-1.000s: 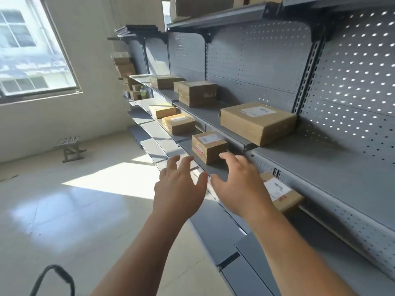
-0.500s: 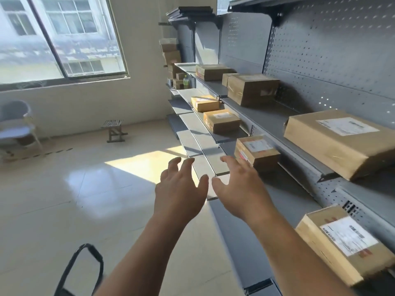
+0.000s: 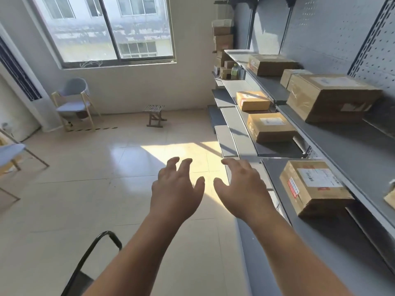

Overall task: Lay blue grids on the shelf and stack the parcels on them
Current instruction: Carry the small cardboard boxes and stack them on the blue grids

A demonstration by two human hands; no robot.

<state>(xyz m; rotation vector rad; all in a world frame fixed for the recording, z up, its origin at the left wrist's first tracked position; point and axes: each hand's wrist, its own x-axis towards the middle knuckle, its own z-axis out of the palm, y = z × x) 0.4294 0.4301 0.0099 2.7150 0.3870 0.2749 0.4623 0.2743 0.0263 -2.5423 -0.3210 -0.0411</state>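
The fingers of the left hand are spread wide and bent a little at the tips, with nothing in them. The right hand beside it is the same, its fingers fanned out and loose, gripping nothing. Both hands are held out in the air, palms down, thumbs pointing at each other with a gap between, and both bare forearms reach in from below. Just to the right of the right hand, and not touched by it, the nearest parcel lies flat on a lower board of the grey metal shelf, label up. Farther along the same level sit a second parcel and a small yellowish parcel. On the board above them stand a big carton and, beyond it, a flat carton. More boxes are piled at the far end. To the left the tiled floor carries a patch of sun. A low stool and a grey chair stand under the window, and a black curved handle pokes in at the bottom.
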